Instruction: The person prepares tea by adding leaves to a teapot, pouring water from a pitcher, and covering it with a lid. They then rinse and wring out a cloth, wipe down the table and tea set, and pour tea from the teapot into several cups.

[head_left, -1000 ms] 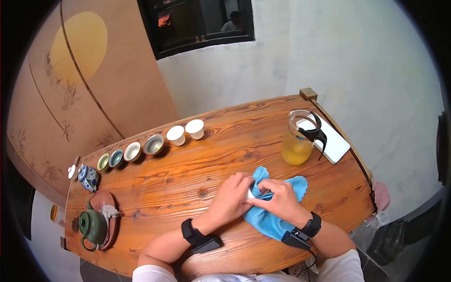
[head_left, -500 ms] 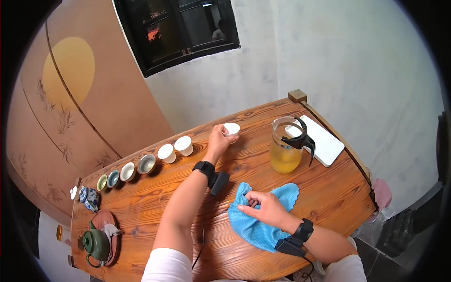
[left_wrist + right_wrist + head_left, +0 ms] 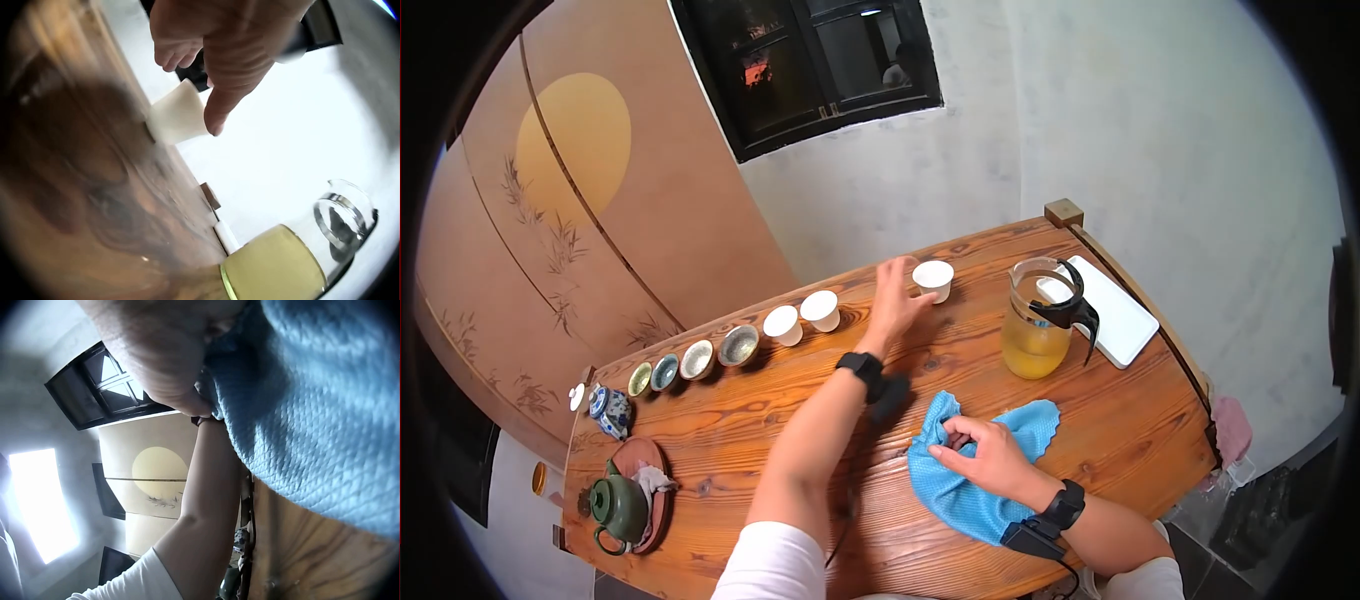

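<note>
A small white cup [image 3: 934,282] stands upright near the table's back edge. Just left of it my left hand [image 3: 890,308] has its fingers spread off the cup, the thumb pointing towards its side. In the left wrist view the thumb [image 3: 220,111] overlaps the rim end of the white cup [image 3: 178,114]. My right hand [image 3: 988,458] grips a bunched blue cloth [image 3: 962,502] over the front of the table. The right wrist view shows the cloth's [image 3: 325,437] quilted texture close up, with the fingertips partly hidden in its folds.
Two more white cups [image 3: 821,310] and several glazed bowls [image 3: 739,346] line the back edge. A glass pitcher of yellow liquid [image 3: 1036,345] stands right, before a white tray [image 3: 1115,315]. At left are a green teapot [image 3: 620,508] and a blue-and-white pot [image 3: 610,412].
A second ago both hands were at the cloth with something white. My left hand then carried a white cup to the back row and has now let go. The right hand keeps the cloth.
</note>
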The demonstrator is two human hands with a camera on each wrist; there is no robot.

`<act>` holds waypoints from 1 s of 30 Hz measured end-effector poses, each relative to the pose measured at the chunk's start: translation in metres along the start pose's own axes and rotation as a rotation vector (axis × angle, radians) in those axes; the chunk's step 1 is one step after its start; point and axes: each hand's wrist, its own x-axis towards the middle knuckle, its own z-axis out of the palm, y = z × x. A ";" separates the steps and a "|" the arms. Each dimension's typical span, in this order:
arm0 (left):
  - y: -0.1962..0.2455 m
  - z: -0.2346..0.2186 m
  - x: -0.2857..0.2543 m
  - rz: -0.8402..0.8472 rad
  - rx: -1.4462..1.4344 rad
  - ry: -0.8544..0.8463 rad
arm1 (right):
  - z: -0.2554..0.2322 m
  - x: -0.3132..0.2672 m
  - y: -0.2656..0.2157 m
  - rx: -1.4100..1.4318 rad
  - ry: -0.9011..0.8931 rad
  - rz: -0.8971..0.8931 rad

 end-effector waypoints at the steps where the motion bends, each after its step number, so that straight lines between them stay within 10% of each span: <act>1: 0.006 -0.019 -0.001 0.020 0.130 -0.003 | 0.000 0.000 0.001 0.002 0.000 -0.001; 7: -0.041 -0.092 -0.014 0.017 0.995 -0.201 | 0.002 0.001 0.004 -0.014 -0.042 -0.007; 10: -0.048 -0.101 -0.010 -0.249 0.960 -0.526 | 0.001 0.000 0.001 -0.048 -0.039 0.005; 15: -0.074 -0.096 -0.009 -0.247 0.895 -0.417 | 0.000 0.000 0.002 -0.059 -0.057 -0.002; 24: 0.027 -0.104 0.015 -0.193 0.050 -0.305 | 0.003 -0.002 0.006 -0.070 -0.044 -0.087; 30: 0.134 -0.080 0.050 0.106 0.038 -0.349 | 0.002 -0.002 0.008 -0.083 -0.050 -0.086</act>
